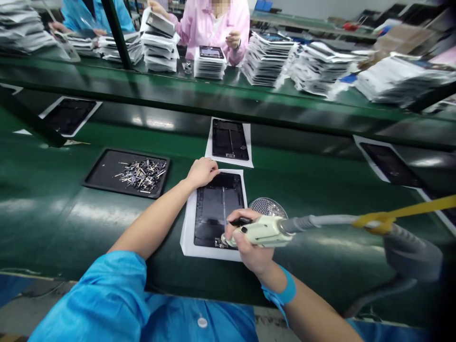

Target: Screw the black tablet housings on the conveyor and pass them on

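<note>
My right hand [251,242] is wrapped around a pale green electric screwdriver [265,231], whose cable leaves to the right. The tool's front end is over the bottom edge of a black tablet housing [212,209], by a small metallic part [220,242]. That housing lies on white paper [188,237] on the green bench. At its upper left edge, my left hand [203,172] presses down with bent fingers closed on the housing and paper edge. The screwdriver's tip is hard to make out. A round perforated metal dish [269,206] sits just behind the screwdriver.
A black tray [107,171] of small strip-like parts lies left. Another tablet housing [231,137] rests beyond mine, with more at both sides. A green rail [178,107] crosses the bench. Behind it, co-workers [213,28] sit among paper-wrapped stacks [265,59]. A yellow strap [420,207] supports the cable.
</note>
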A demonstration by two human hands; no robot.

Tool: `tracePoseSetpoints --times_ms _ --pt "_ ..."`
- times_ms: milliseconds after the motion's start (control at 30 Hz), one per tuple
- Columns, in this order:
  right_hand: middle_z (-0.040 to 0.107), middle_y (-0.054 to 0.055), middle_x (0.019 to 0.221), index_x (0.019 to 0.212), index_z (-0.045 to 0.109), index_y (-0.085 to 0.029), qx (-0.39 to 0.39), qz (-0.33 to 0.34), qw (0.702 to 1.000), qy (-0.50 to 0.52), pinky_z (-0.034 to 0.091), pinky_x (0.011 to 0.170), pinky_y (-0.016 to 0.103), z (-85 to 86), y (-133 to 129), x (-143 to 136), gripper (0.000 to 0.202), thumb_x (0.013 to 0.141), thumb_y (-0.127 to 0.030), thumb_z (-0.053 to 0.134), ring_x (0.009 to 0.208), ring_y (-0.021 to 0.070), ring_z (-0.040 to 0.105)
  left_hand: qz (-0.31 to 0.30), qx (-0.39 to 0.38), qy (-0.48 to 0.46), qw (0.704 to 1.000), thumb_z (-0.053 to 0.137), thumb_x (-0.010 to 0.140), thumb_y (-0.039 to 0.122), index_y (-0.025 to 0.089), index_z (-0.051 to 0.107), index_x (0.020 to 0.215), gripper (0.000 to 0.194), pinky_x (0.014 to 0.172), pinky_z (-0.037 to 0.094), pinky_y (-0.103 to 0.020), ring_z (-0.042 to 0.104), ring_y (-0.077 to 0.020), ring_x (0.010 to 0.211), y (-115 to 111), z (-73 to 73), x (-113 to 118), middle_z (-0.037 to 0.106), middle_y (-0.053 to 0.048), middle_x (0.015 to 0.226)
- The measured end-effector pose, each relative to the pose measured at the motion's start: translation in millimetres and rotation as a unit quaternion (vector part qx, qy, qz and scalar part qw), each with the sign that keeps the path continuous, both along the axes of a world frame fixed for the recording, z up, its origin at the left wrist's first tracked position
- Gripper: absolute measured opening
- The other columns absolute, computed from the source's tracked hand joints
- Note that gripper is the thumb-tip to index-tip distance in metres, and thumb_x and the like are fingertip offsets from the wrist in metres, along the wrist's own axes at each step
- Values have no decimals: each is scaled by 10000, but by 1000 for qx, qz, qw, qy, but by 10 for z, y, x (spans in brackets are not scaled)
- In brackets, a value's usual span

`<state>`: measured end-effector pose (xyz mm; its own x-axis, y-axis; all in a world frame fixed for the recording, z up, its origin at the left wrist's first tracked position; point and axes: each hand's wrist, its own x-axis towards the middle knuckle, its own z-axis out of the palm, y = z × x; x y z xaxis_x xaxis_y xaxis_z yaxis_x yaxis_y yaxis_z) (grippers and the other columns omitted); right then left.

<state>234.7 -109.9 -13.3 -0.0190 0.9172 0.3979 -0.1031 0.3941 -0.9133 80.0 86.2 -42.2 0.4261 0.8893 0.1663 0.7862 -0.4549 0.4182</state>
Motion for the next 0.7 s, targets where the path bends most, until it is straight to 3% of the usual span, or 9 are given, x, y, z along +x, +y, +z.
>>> tracePoseSetpoints --times_ms 200,300,400,533,600,700 --pt "645 -3 784 1142 590 -248 -24 20 999 -42 563 584 323 -109 -16 71 236 920 -259 668 576 139 614 -6 -1 -11 1000 636 961 333 188 743 901 189 878 472 -353 646 -239 977 13 -13 -5 723 -74 971" --pt "651 4 861 1162 582 -271 -1 25 999 -26 563 571 309 -109 -16 62 290 897 -202 677 585 130 614 -8 -1 -7 1000 605 975 330 185 746 918 210 893 476 -370 644 -247 991 -3 -17 0 721 -79 977" --pt "644 5 943 1201 569 -303 21 36 999 3 562 533 289 -91 -18 25 368 877 -161 673 569 114 615 18 27 10 999 588 976 311 182 728 1076 215 957 463 -398 618 -271 1085 -103 35 -19 707 -101 1103" --pt "672 3 831 1091 647 -260 -29 58 997 -41 566 562 300 -47 -1 10 235 864 -221 696 593 146 643 73 56 70 993 551 984 328 171 657 1214 298 966 462 -403 586 -296 1169 -463 209 -169 657 -143 1232" --pt "717 36 880 1114 670 -245 -38 57 995 -70 609 701 365 10 37 31 263 857 -278 714 748 202 712 94 18 129 987 505 1004 405 155 673 1116 321 879 488 -395 632 -306 1088 -732 304 -290 680 -161 1137" --pt "738 79 1061 1187 646 -245 -20 -14 999 -45 603 892 468 140 135 111 352 854 -325 729 959 258 746 126 -78 212 966 491 976 584 157 673 971 465 748 500 -388 699 -329 935 -1154 397 -439 712 -172 964"
